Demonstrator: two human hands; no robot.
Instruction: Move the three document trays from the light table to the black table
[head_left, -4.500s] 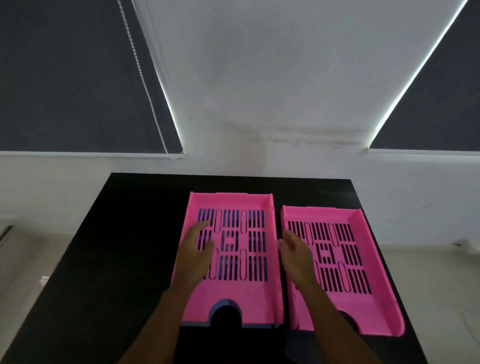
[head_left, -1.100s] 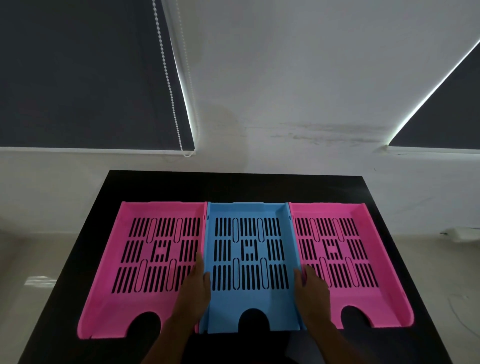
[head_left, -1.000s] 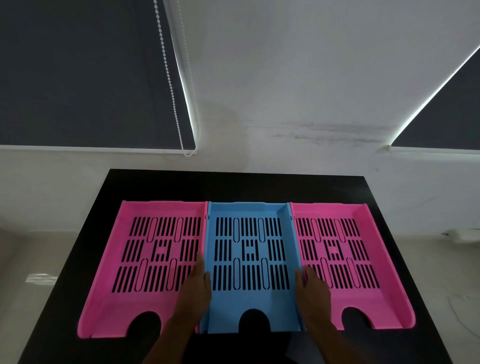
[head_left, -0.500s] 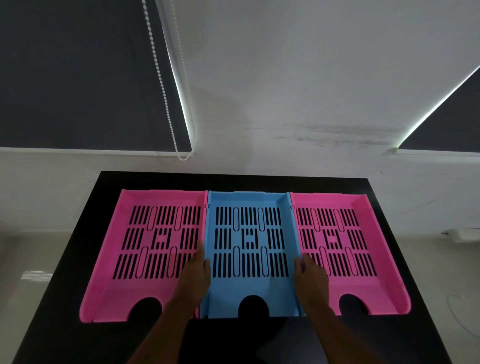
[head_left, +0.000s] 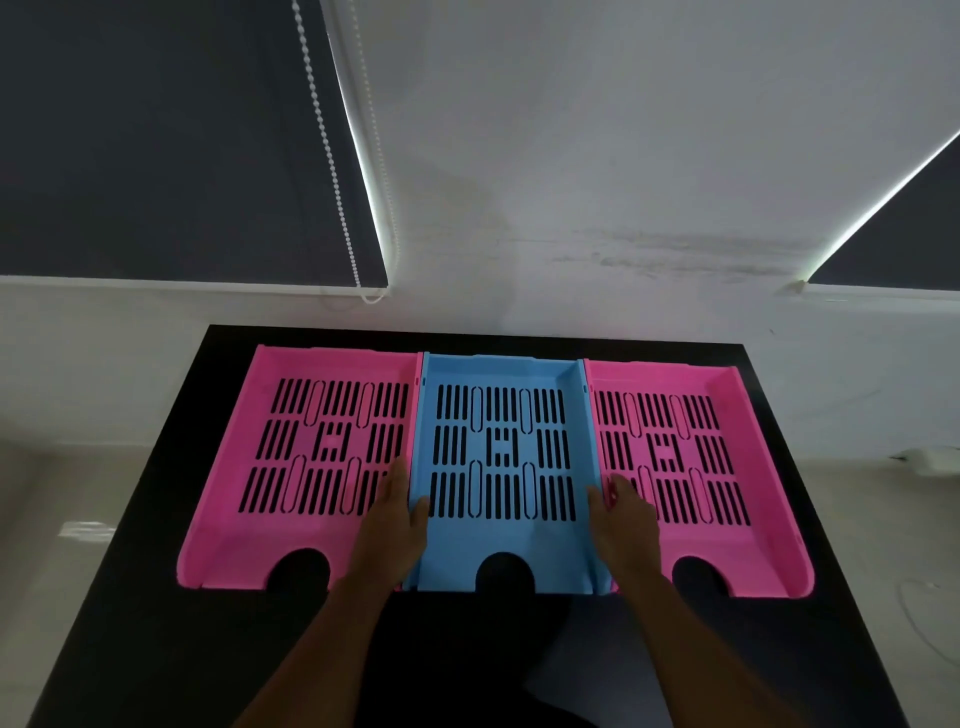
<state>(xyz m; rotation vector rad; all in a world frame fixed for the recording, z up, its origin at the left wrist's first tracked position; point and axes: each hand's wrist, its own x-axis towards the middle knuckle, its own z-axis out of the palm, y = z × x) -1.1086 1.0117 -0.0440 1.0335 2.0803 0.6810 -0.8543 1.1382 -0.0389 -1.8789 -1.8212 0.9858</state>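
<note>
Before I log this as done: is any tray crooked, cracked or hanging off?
Nothing stands out. The blue tray sits square between the two pink trays, all on the black table; both hands rest at its sides.

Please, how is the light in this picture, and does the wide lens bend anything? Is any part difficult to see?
Head view: the room is dim; thin bright lines leak along the edges of the blinds. The trays, blue tray included, stay vivid, while both hands, left hand and right hand, look dark. The black table shows almost no detail. The wide lens makes the blind edges lean outward.
</note>
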